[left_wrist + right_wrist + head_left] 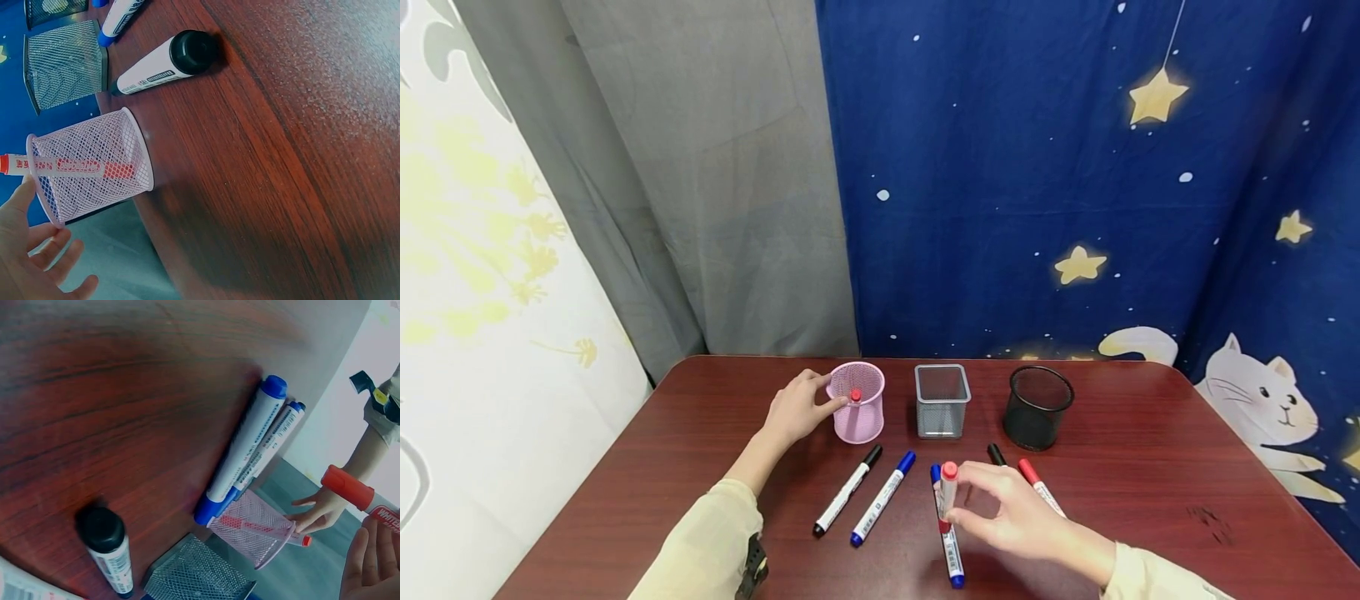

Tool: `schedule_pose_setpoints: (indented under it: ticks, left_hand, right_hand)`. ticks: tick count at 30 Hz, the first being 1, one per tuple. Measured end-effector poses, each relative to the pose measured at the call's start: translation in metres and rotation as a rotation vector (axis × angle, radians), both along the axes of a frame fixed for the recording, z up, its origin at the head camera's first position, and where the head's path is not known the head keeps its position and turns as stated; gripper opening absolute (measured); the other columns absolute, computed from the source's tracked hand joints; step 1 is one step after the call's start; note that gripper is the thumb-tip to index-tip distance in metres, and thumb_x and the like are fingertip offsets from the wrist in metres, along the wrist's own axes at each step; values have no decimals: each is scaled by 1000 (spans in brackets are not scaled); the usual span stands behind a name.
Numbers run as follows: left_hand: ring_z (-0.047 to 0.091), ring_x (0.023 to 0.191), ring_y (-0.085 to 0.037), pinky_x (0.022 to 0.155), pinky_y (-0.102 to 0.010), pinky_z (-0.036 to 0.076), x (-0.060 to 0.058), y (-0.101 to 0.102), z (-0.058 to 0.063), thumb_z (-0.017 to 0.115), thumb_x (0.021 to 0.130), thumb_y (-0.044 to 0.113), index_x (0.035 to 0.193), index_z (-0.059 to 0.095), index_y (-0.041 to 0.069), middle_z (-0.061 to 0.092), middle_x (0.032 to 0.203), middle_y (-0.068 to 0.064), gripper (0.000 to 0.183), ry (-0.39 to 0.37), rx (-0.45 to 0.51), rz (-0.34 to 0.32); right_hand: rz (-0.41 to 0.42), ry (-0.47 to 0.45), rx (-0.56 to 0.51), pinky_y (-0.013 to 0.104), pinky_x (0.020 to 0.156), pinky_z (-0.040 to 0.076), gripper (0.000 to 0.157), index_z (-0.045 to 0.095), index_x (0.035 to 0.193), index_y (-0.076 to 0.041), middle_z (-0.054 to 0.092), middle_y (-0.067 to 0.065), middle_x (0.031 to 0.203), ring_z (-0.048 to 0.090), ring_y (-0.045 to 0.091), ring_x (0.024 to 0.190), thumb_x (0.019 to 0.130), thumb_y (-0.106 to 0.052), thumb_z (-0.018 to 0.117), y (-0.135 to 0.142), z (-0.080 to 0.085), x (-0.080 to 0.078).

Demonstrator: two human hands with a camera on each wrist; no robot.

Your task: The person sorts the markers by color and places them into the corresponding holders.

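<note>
head view: right hand [1011, 510] is pinching red marker [948, 497], presumably light, stiff, best held mid-barrel; left hand [797, 408] is gripping pink cup [860, 426].

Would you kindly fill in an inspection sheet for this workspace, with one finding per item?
Surface: reddish-brown wood-grain table, dark smudge at right.
Job's things: round pink mesh cup holding a red-ended white marker; square grey mesh cup; round black mesh cup; lying down, two black-ended white markers, two blue-ended ones and a red-tipped one.
Clutter: nothing seen.
Hands: left hand holds the pink cup's rim; right hand pinches another red-ended marker, near upright.
Cables: nothing seen.
Surroundings: grey curtain, blue star-patterned curtain, white patterned fabric.
</note>
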State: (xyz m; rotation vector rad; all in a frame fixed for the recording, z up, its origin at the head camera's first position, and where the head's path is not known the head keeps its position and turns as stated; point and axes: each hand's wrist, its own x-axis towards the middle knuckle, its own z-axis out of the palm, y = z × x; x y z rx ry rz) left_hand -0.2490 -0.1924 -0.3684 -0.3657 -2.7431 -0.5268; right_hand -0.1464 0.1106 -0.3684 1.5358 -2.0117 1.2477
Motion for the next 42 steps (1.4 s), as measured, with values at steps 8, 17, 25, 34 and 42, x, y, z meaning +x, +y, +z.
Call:
schedule_pose_setpoints:
  ticks: [8,17,25,34,42]
  left_hand:
    - [54,93,-26,70,-45,43,0,0,0,63,77,44,113,60,2,56,101,-10,56,-5,0,3]
    - [54,92,-27,70,-45,43,0,0,1,63,77,43,114,59,1,56,101,-11,56,-10,-3,5]
    - [54,92,-26,70,-45,43,-1,0,0,63,77,43,113,59,1,56,100,-11,56,-7,1,2]
    - [54,93,-26,70,-45,43,-1,0,0,65,76,43,113,60,2,56,101,-10,55,-3,0,8]
    - [54,94,-26,72,-45,43,0,1,1,65,76,43,114,59,3,56,102,-10,56,-13,14,14]
  right_hand:
    - [-110,-106,-9,26,53,46,31,59,97,-8,61,1,84,57,11,65,71,6,68,-8,25,0]
    - [-183,-124,-31,27,53,46,26,60,93,-4,61,4,79,57,12,65,70,6,67,-19,28,-17]
    - [-193,-184,-24,28,54,48,23,60,93,0,62,7,79,59,16,68,72,5,67,-32,35,-26]
    - [-266,-266,30,29,61,48,21,60,97,-1,62,6,84,59,16,71,76,1,65,-41,42,-37]
    - [-307,-258,-6,39,62,48,22,59,97,2,63,9,83,59,20,75,76,1,66,-50,47,-51]
